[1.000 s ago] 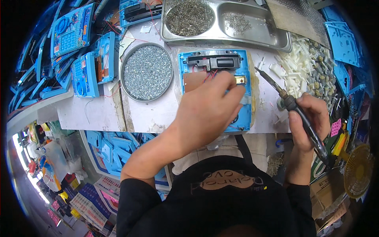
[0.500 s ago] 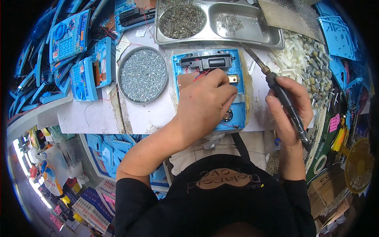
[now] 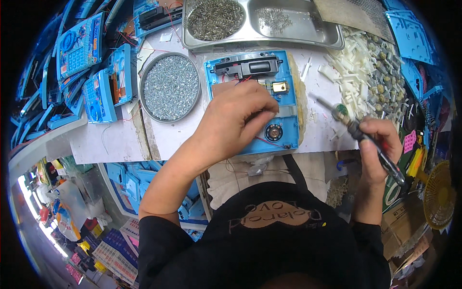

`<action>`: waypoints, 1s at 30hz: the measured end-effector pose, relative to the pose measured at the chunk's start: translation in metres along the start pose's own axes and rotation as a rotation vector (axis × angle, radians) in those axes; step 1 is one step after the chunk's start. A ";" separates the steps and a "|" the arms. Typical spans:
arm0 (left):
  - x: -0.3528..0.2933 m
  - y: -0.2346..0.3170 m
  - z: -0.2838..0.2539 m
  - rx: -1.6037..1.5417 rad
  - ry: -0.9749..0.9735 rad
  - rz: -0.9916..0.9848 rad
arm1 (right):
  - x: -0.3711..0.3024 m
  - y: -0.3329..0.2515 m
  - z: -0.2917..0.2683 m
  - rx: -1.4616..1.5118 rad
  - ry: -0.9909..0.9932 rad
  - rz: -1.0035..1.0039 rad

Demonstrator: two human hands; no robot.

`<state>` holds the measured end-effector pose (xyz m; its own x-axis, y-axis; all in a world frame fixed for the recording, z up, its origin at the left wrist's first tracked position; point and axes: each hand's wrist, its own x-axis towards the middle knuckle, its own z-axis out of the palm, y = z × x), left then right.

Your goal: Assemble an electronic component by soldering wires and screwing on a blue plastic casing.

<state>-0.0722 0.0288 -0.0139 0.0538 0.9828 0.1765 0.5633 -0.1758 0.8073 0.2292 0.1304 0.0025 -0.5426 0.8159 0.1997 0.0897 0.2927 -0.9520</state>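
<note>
A blue plastic case (image 3: 287, 110) lies opened on the white worktop, its inside facing up. It has a black slotted housing (image 3: 255, 66) along the far edge, a small shiny metal motor (image 3: 280, 87) and a round speaker (image 3: 274, 132). Over the middle of the case bends my left hand (image 3: 236, 118), its fingers curled and closed; what the fingertips grip is hidden. Off to the right, my right hand (image 3: 378, 147) holds a black-handled tool (image 3: 385, 161) with a slim metal shaft. The shaft points up and left, apart from the case.
A round tray of small metal pins (image 3: 172, 87) stands left of the case. Behind it sits a metal tray (image 3: 308, 41) with screws. White plastic parts (image 3: 349, 72) and grey motors (image 3: 387, 72) are heaped at right, stacked blue cases (image 3: 79, 48) at left.
My right hand has moved right and toward me with the tool. My left hand has shifted slightly left, leaving the speaker and the metal motor more exposed.
</note>
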 end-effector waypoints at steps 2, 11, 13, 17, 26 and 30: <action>-0.002 0.001 -0.001 0.054 -0.035 0.037 | -0.006 -0.011 0.001 0.123 -0.092 0.153; -0.006 0.000 0.002 0.170 -0.068 0.102 | 0.014 -0.002 0.027 0.010 -0.283 -0.046; -0.006 -0.001 0.002 0.166 -0.062 0.108 | 0.015 -0.004 0.028 0.001 -0.293 -0.046; -0.006 -0.003 0.002 0.150 -0.064 0.116 | 0.017 -0.003 0.029 -0.007 -0.311 -0.055; -0.007 -0.002 0.004 0.166 -0.057 0.120 | 0.021 -0.002 0.032 -0.029 -0.342 -0.060; -0.006 -0.002 0.004 0.167 -0.046 0.124 | 0.024 -0.004 0.033 -0.064 -0.351 -0.090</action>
<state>-0.0703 0.0230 -0.0189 0.1669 0.9565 0.2392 0.6788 -0.2874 0.6757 0.1883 0.1319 0.0035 -0.8032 0.5679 0.1800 0.0742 0.3951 -0.9157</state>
